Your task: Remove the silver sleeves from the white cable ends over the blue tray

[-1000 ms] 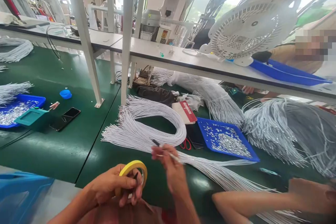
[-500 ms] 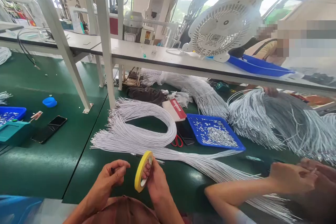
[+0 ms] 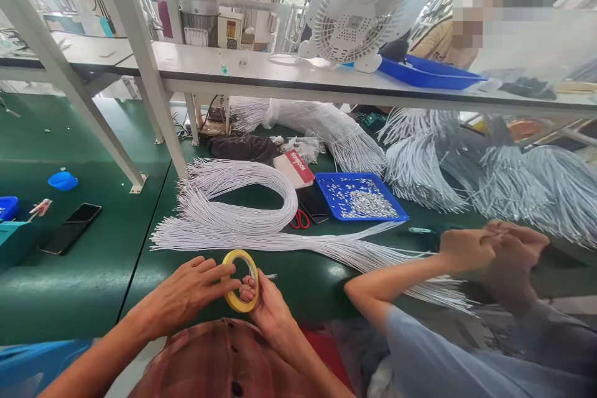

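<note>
1. A person's right hand (image 3: 268, 306) holds a yellow tape roll (image 3: 239, 306) upright in front of a plaid shirt (image 3: 219, 360), near the edge of a green counter (image 3: 93, 289). Its fingers are curled through the hole; if that hook loosened, the roll could drop.
2. The left hand (image 3: 186, 289) stretches its fingers to the roll's left side; whether they pinch the tape or merely touch it, I cannot tell. A poor hold could let the tape slip or stick to skin.
3. Beyond the roll, a long bundle of white wires (image 3: 280, 241) lies across the counter, fanned at both ends. Snagging on tape or a wrist could drag strands out of line.
4. A co-worker's forearm (image 3: 401, 277) crosses above the bundle's right part; an elbow bump might shift it.
5. Some wires reach the corner of a blue tray (image 3: 321, 189) holding small metallic pieces (image 3: 373, 204). A hard tug could jolt it and scatter them.
</note>
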{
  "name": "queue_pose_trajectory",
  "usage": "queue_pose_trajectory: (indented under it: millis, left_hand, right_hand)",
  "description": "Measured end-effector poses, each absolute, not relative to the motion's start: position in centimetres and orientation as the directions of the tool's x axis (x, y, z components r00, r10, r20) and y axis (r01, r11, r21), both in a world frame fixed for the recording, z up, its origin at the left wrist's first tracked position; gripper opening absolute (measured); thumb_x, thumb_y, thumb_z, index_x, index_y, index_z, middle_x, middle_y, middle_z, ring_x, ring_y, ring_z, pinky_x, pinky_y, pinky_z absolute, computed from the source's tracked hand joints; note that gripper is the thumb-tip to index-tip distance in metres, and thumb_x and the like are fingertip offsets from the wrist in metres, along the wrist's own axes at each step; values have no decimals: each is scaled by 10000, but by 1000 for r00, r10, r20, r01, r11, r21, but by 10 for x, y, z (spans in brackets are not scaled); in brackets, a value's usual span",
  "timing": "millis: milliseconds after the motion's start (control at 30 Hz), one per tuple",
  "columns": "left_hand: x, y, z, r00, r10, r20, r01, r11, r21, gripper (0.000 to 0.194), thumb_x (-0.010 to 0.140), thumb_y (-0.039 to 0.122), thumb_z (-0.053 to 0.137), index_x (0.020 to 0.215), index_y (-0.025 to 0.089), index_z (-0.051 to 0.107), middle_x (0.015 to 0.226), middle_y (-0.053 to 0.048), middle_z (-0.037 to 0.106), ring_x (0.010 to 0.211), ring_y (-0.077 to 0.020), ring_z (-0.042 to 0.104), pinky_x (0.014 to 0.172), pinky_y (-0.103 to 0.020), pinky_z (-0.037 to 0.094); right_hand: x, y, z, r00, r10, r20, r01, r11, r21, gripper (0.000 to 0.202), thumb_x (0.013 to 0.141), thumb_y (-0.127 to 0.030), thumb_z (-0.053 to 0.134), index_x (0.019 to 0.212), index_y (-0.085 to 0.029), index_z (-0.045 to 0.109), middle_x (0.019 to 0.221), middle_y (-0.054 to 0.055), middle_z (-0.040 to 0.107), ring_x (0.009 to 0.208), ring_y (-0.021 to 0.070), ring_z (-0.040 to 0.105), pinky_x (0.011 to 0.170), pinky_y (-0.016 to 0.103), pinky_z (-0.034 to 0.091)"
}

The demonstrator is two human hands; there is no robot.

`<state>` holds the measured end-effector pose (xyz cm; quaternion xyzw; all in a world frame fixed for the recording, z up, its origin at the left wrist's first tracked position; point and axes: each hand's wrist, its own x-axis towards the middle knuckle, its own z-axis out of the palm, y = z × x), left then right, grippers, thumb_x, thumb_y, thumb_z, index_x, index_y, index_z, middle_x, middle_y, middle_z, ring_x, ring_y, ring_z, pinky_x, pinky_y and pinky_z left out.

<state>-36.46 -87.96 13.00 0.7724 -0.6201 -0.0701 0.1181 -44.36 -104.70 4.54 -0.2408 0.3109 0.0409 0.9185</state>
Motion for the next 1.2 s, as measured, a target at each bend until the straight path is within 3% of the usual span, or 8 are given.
queue_pose_trajectory:
  millis: [100, 233, 400, 567, 733, 933, 1067, 1200]
  left_hand:
    - [-370, -887, 128, 194, -981, 9, -919, -179, 351, 370, 863, 118, 458, 1205, 255, 491, 1123, -49, 570, 881, -187, 492, 784, -306, 335]
    - [-384, -898, 103, 271, -962, -16, -812, -238, 533, 182, 899, 238, 441, 1006, 216, 586, 891, -42, 615, 808, -180, 499, 732, -286, 345]
    - [-394, -902, 87, 578, -793, -194, -258, -403, 878, 324, 921, 378, 352, 889, 174, 601, 792, -37, 591, 745, -158, 511, 677, -243, 375]
    - [-399, -895, 95, 662, -663, -351, 81, -402, 912, 378, 858, 483, 440, 836, 151, 620, 715, -16, 545, 689, -149, 471, 650, -237, 370]
    - [-402, -895, 115, 680, -645, -348, 26, -454, 891, 355, 839, 457, 480, 870, 155, 665, 746, -34, 563, 675, -153, 467, 603, -235, 338]
    - [-405, -896, 137, 735, -654, -181, -203, -466, 862, 282, 839, 405, 492, 844, 221, 706, 746, -40, 625, 711, -185, 524, 629, -256, 354]
    - [-408, -892, 142, 758, -647, -84, -289, -449, 845, 255, 821, 410, 515, 847, 241, 704, 733, -38, 633, 713, -196, 529, 632, -270, 359]
    - [-410, -893, 148, 738, -668, -95, -333, -483, 810, 257, 828, 386, 496, 808, 210, 682, 670, -29, 594, 662, -174, 503, 623, -274, 344]
  right_hand:
    - [-449, -1051, 51, 696, 17, -717, -206, 962, -177, 383, 887, -310, 473, 552, -127, 503, 491, -31, 427, 386, 42, 391, 411, 154, 392]
    - [-454, -1056, 58, 701, -39, -712, -108, 981, -159, 338, 906, -285, 447, 615, -126, 515, 529, -14, 497, 413, 52, 464, 470, 167, 444]
    - [-468, -1070, 55, 714, -209, -668, -152, 885, -440, 262, 850, -416, 522, 908, -161, 518, 663, 40, 643, 573, 154, 616, 584, 312, 530]
    - [-487, -1094, 55, 722, -458, -518, -75, 693, -717, 398, 726, -510, 643, 915, -176, 537, 668, 19, 643, 539, 128, 570, 540, 277, 513]
    - [-498, -1094, 86, 727, -648, -227, 121, 446, -887, 419, 742, -432, 662, 495, -161, 459, 404, -65, 353, 357, 38, 281, 368, 182, 279]
    - [-492, -1079, 134, 971, -231, 56, 128, 310, -942, 632, 793, -684, 391, 1188, -212, 532, 747, 62, 608, 692, 205, 551, 663, 359, 437]
    - [-487, -1073, 138, 938, -238, 250, 274, 72, -959, 281, 834, -401, 538, 643, -200, 585, 572, 12, 498, 579, 145, 473, 571, 281, 373]
    - [-486, -1065, 132, 895, -322, 309, 291, -102, -951, 199, 845, -323, 508, 690, -199, 531, 587, -6, 482, 535, 118, 431, 509, 244, 340]
